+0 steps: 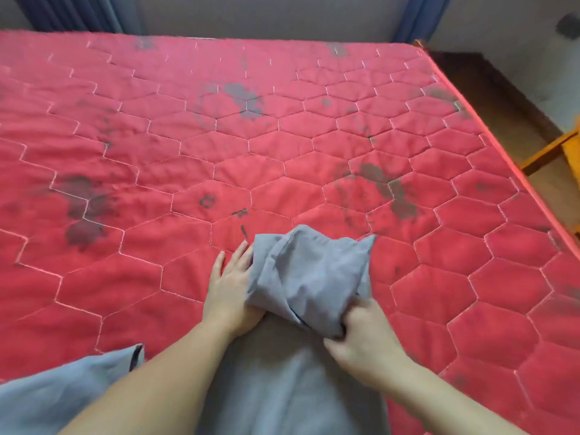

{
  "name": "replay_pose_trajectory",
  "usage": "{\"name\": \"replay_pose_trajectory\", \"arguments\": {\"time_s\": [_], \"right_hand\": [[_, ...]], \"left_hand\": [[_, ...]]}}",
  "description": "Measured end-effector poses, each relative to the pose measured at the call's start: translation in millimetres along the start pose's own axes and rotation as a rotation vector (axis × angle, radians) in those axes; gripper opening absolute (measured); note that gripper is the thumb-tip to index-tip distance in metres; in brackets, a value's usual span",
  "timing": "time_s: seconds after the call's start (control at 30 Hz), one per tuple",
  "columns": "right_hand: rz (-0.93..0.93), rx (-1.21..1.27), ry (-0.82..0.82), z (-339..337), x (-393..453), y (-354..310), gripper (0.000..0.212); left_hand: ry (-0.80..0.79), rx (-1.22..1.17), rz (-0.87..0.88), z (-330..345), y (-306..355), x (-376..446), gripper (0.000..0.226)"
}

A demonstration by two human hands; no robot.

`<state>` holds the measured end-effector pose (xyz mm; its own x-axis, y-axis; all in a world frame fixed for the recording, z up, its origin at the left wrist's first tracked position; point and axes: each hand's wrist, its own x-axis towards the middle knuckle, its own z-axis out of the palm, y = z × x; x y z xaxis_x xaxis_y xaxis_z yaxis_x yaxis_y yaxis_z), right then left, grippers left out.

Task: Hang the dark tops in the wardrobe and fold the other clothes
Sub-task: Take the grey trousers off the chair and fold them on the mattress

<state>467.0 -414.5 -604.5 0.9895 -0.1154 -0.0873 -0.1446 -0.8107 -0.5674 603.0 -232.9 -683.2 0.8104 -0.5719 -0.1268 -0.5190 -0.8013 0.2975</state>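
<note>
a person's bare arms reach over a red quilted mattress [282, 146], working a grey garment [307, 277] near its front edge. the left hand [230, 290] lies flat, palm down, its fingers [241, 255] spread a little and pointing away from the body; their inner side touches the garment's left edge, and whether any cloth is pinned beneath the palm cannot be told. the right hand [361, 343] is closed on the cloth, its fingertips [334, 343] pinching a bunched fold at the garment's near right corner. beyond those fingertips the raised part of the garment stands up in soft peaks, lifted off the mattress, its far corner just right of the left fingers' line. nearer than both hands, between the forearms, the same grey cloth runs flat toward the bottom of the view. a second stretch of grey fabric [62, 390] lies well to the left of the left wrist, at the lower left corner; whether it belongs to the same garment cannot be told. dark stains [241, 95] mark the mattress far beyond the fingers. blue curtains [72, 12] hang at the far wall, and an orange wooden frame [552, 149] stands on the floor to the right.
</note>
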Motion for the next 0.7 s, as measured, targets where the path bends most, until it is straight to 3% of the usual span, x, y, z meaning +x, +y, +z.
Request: {"name": "replay_pose_trajectory", "arguments": {"time_s": [0.1, 0.17, 0.27, 0.37, 0.43, 0.5, 0.53, 0.6, 0.7], "right_hand": [[0.340, -0.111, -0.019, 35.7, -38.1, -3.0, 0.048], [0.512, 0.028, 0.008, 40.6, -33.7, -18.5, 0.065], [0.662, 0.231, 0.076, 34.6, -26.3, -30.8, 0.047], [0.500, 0.225, 0.239, 26.8, -43.9, -45.5, 0.024], [0.395, 0.217, 0.271, 25.5, -63.6, -57.0, 0.016], [0.344, 0.191, 0.211, 30.6, -87.5, -63.9, 0.014], [0.308, 0.149, 0.184, 35.0, -101.5, -64.7, 0.013], [0.222, 0.010, 0.159, 48.7, -131.8, -62.2, 0.020], [0.121, -0.182, 0.148, 63.9, -176.1, -59.1, 0.019]], "left_hand": [[-0.060, -0.175, -0.076, -4.9, -1.7, -31.3, 0.070], [-0.050, -0.271, -0.187, -10.6, 5.6, -45.9, 0.050], [-0.010, -0.354, -0.276, -18.0, 20.3, -69.4, 0.029], [0.132, -0.538, -0.410, -35.9, 33.5, -86.1, 0.033], [0.138, -0.937, -0.652, -54.8, 41.8, -94.9, 0.040], [-0.056, -1.432, -0.867, -69.4, 49.8, -111.7, 0.044], [-0.176, -1.536, -0.914, -72.0, 51.7, -124.4, 0.049], [-0.370, -1.544, -0.922, -69.9, 50.1, -153.6, 0.054], [-0.499, -1.490, -0.934, -63.4, 44.4, -191.3, 0.056]]}}
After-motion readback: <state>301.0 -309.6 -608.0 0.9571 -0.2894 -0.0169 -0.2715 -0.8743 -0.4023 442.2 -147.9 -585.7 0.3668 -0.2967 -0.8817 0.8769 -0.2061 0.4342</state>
